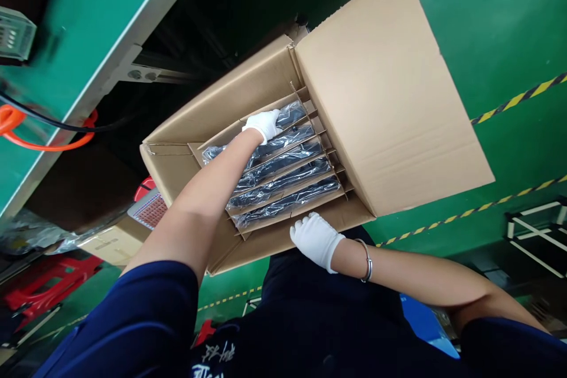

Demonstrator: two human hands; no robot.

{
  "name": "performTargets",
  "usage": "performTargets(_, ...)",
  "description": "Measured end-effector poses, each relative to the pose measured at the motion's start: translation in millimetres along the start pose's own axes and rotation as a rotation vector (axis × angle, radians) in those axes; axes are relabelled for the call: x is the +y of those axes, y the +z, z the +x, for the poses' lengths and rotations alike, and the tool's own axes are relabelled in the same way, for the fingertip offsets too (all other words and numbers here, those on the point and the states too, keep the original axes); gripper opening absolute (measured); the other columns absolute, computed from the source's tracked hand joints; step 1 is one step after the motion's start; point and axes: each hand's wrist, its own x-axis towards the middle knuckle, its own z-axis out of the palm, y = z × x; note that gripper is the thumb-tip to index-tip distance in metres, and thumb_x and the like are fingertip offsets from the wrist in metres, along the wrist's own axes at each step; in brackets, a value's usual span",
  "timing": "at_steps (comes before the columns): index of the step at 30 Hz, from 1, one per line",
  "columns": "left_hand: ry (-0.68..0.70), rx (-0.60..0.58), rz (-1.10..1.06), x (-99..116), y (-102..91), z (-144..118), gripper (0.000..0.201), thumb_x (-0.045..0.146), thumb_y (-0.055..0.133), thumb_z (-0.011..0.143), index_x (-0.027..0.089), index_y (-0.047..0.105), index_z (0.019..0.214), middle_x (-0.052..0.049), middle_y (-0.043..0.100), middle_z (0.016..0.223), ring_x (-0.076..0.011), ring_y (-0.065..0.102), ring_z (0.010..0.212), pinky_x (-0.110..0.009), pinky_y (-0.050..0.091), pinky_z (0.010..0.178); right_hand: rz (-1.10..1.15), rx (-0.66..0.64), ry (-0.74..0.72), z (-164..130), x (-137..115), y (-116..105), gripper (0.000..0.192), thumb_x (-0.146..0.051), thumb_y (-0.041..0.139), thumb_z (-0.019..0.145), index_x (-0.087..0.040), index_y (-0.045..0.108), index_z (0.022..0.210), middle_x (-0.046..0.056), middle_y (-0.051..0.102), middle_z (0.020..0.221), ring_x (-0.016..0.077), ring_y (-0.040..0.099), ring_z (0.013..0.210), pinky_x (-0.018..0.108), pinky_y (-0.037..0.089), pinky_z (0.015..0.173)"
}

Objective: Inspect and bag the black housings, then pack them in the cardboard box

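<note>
Left white-gloved hand (264,124) grips the farthest black plastic-wrapped item (290,113) — one of several slotted between dividers in the open brown cardboard box (390,100). Right white-gloved hand (315,239) — fingers spread — rests on the box's near wall.

Open brown cardboard box (248,91), tilted, large flap (385,88) folded out to the right. Inside, cardboard dividers (290,172) forming narrow parallel slots, each filled with a long dark item sealed in a shiny clear plastic bag (283,182), lying side by side. Farthest bagged item (292,113) gripped at its top by the white-gloved left hand (264,124). White-gloved right hand (315,238) resting against the near wall of the box.
</note>
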Motion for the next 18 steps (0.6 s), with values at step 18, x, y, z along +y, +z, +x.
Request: performTargets(18, -0.034, -0.180, -0.284, -38, -48.3, 2, 0.041, 0.009, 0.079, 0.082, 0.016, 0.071, 0.121, 0.004, 0.077, 0.099, -0.0131, 0.066, 0.088, -0.027, 0.053, 0.088, 0.106, -0.171, -0.013, -1, 6, -19, 0.059, -0.004, 0.083, 0.053, -0.004, 0.065, 0.109, 0.024, 0.072, 0.096, 0.0283, 0.071, 0.082, 0.035, 0.053, 0.066)
